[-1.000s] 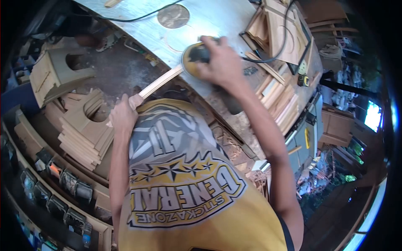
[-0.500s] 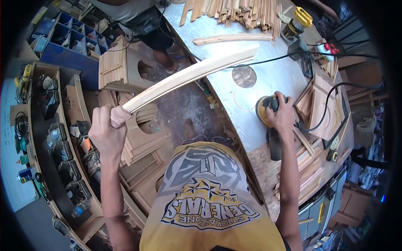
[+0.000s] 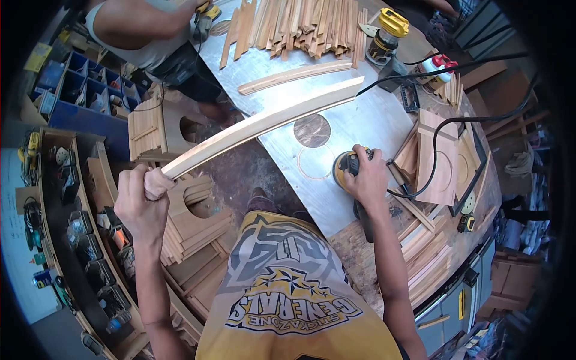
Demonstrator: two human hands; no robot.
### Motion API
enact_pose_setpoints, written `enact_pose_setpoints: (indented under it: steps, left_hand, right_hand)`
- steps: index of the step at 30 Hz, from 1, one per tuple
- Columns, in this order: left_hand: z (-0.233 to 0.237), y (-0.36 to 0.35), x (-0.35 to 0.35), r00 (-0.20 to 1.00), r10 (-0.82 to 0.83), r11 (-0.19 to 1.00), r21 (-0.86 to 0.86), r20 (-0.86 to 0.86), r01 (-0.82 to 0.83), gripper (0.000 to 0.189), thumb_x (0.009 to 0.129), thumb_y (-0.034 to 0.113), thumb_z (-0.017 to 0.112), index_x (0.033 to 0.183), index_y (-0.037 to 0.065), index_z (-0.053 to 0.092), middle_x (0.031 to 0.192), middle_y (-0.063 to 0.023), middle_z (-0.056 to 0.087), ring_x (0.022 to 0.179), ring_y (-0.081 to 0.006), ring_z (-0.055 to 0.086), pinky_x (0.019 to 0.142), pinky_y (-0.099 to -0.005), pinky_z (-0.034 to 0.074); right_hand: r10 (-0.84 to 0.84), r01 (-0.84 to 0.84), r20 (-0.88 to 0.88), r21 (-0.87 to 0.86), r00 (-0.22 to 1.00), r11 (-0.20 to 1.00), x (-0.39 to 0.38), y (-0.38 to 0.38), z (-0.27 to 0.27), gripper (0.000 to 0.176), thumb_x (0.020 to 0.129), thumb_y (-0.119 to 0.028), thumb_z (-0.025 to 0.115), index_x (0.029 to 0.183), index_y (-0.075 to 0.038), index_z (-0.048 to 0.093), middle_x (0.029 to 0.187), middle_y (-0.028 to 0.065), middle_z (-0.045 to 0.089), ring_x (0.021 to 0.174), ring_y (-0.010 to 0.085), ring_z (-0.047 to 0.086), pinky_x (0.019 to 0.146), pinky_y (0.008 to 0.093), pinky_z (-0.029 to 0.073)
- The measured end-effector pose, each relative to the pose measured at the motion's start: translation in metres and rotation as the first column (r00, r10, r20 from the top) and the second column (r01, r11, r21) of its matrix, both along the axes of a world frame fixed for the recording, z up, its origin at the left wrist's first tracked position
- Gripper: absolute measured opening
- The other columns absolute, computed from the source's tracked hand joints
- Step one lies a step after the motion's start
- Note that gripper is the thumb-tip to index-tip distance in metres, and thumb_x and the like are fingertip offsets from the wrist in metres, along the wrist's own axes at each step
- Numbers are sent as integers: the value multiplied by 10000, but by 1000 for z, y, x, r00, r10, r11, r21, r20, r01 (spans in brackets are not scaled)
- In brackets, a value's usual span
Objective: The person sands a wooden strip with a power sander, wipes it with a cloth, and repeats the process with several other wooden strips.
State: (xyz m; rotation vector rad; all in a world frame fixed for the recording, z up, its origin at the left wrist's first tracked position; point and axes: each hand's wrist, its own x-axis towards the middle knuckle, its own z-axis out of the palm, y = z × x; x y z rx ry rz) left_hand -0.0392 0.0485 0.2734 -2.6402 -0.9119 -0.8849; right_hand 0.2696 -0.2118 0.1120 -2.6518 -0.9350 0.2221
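My left hand [image 3: 144, 195] is closed around the near end of a long pale wooden strip [image 3: 264, 125]. The strip rises to the right, and its far end is over the metal sheet [image 3: 366, 123] on the workbench. My right hand [image 3: 368, 174] grips the top of a yellow and black orbital sander [image 3: 344, 170], which sits on the sheet near its right part. A dark dust canister [image 3: 363, 222] hangs off the sander toward me. Beside the sander, a round hole [image 3: 312, 130] and a traced circle show in the sheet.
A pile of wooden strips [image 3: 300, 27] lies at the bench's far end, with one loose strip [image 3: 294, 77] nearer. A black cable [image 3: 447, 123] loops at right by wooden panels [image 3: 437, 159]. Another person [image 3: 150, 36] stands at far left holding a power tool. Shelves with bins [image 3: 90, 231] line the left.
The view has shifted, so the bench appears further left and lower. The other person's arms and power tool have come into view. Both my hands keep their holds.
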Motion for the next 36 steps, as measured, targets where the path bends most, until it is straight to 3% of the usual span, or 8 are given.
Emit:
enact_pose_setpoints:
  steps: [4,6,10,14,18,26,30,36]
  left_hand:
    - [-14,17,20,996,-90,996,-24,-3,90,308,734,21,810,1009,59,676,881,-116,620,743,-328,656,647,-417,534]
    - [-44,19,23,985,-165,960,-236,-49,150,335,734,35,818,1035,64,675,894,-128,634,761,-335,672,649,-426,547]
    - [-180,0,11,875,-225,831,-554,-429,-58,274,825,115,723,1056,63,584,944,-196,664,794,-420,704,676,-529,560]
    - [-257,-25,15,820,-292,724,-674,-492,-146,222,867,124,670,1047,53,562,951,-243,661,798,-472,704,694,-578,559]
    - [-272,-43,17,811,-306,650,-732,-498,-204,259,867,99,688,1079,41,552,977,-248,659,813,-486,713,735,-578,581]
    - [-278,-46,15,820,-300,639,-741,-487,-206,258,876,67,681,1095,37,548,958,-229,655,792,-452,727,696,-535,593]
    - [-278,-46,16,818,-306,654,-731,-488,-192,226,909,104,663,1092,33,550,951,-230,655,763,-445,727,661,-521,597]
    - [-280,-46,14,818,-301,660,-726,-490,-193,191,955,157,618,1088,37,554,943,-229,657,745,-436,729,647,-524,597]
  right_hand:
    - [-42,41,-22,-35,999,999,3,4,2,636,759,-222,804,1349,-230,564,1168,241,537,995,448,630,831,523,551]
    - [-76,73,-46,-69,996,995,4,-1,0,638,761,-229,799,1353,-228,562,1163,243,538,988,455,635,829,525,552]
    - [-81,81,1,-16,997,997,12,-15,2,658,769,-260,777,1386,-206,554,1124,257,567,932,469,672,819,540,560]
    - [-114,117,34,-102,993,988,7,-15,35,655,774,-261,782,1386,-204,558,1134,254,575,969,478,670,827,540,567]
    - [10,-7,92,-42,996,999,-3,14,47,653,793,-272,781,1403,-208,558,1129,243,573,958,471,671,812,538,572]
    - [194,-188,19,-167,981,968,-29,80,19,755,769,-253,812,1463,-260,516,1159,251,536,935,455,659,744,525,588]
    - [270,-275,-49,-203,961,940,-53,92,25,719,796,-268,789,1470,-266,540,1143,256,555,919,456,668,796,530,580]
    - [206,-202,-2,-213,979,956,-22,87,19,725,792,-272,788,1470,-261,533,1140,261,557,909,468,664,784,531,580]
